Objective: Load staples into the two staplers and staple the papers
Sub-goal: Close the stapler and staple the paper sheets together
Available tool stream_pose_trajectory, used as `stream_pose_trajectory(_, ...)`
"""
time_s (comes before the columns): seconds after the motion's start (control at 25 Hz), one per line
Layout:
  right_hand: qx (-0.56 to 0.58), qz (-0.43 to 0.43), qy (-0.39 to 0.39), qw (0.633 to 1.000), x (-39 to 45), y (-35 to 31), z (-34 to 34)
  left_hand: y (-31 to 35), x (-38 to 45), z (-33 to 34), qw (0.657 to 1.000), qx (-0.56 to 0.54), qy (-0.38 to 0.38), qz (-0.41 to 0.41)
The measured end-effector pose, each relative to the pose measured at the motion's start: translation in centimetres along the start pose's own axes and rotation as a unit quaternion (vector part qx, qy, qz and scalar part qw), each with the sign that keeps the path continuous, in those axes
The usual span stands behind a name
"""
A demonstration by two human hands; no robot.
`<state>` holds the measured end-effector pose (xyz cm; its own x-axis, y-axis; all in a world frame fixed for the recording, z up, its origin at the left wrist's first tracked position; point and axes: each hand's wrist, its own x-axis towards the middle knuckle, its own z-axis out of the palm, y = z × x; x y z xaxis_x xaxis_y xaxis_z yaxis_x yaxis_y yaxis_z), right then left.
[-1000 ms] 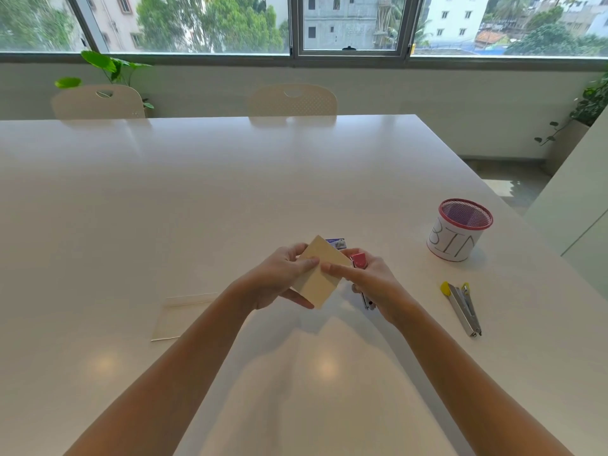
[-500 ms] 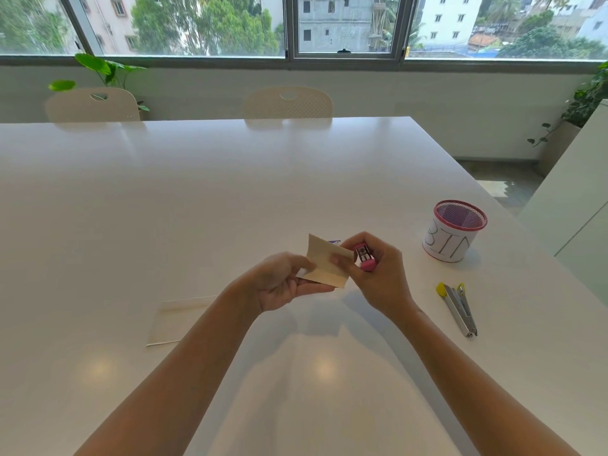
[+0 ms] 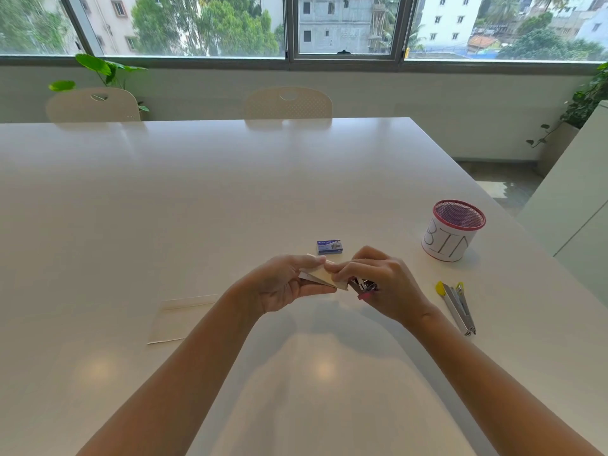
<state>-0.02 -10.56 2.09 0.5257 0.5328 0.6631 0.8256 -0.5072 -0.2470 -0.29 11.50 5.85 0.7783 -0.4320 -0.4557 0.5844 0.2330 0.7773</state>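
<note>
Paper [image 3: 324, 276] sits pinched in my left hand [image 3: 285, 284]. My right hand [image 3: 381, 281] grips the pink stapler [image 3: 364, 287] at its right edge.

A red-rimmed mesh cup [image 3: 455, 233] lettered "BIN" is standing at the right of the white counter [image 3: 197, 199], while two cream chairs [image 3: 93, 105] [image 3: 289, 103] and leafy plants [image 3: 98, 69] are sitting beyond its far edge under the window [image 3: 342, 26].

The folded paper [image 3: 320, 274], upright a second ago, now lies nearly flat between both hands. The right hand [image 3: 381, 284] has turned the pink stapler [image 3: 365, 287] beneath its fingers at the paper's right corner, and the staple box [image 3: 329, 247] is now uncovered.
</note>
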Motion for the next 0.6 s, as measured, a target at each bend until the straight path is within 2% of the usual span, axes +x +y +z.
stream_pose_trajectory(0.12,-0.026,-0.021,-0.024,0.999,-0.2,0.2,-0.3,-0.1,0.0,0.2,0.999,0.026,0.007,0.019)
stream_pose_trajectory(0.2,-0.021,0.0,-0.036,0.999,-0.4,0.3,-0.3,-0.2,0.1,0.4,0.998,0.042,0.02,0.037)
stream_pose_trajectory(0.28,0.037,0.058,-0.024,0.997,-0.4,0.1,-0.2,-0.4,0.1,0.6,0.996,0.062,0.031,0.061)
stream_pose_trajectory(0.44,0.176,0.174,0.086,0.965,0.7,-0.9,0.0,-0.6,0.1,0.9,0.99,0.106,0.031,0.087)
stream_pose_trajectory(0.52,0.171,0.225,0.088,0.955,1.5,-1.1,0.2,-0.6,0.0,1.1,0.988,0.12,0.032,0.09)
stream_pose_trajectory(0.6,0.179,0.269,0.058,0.945,1.7,-1.0,0.3,-0.6,0.0,1.3,0.987,0.127,0.027,0.099)
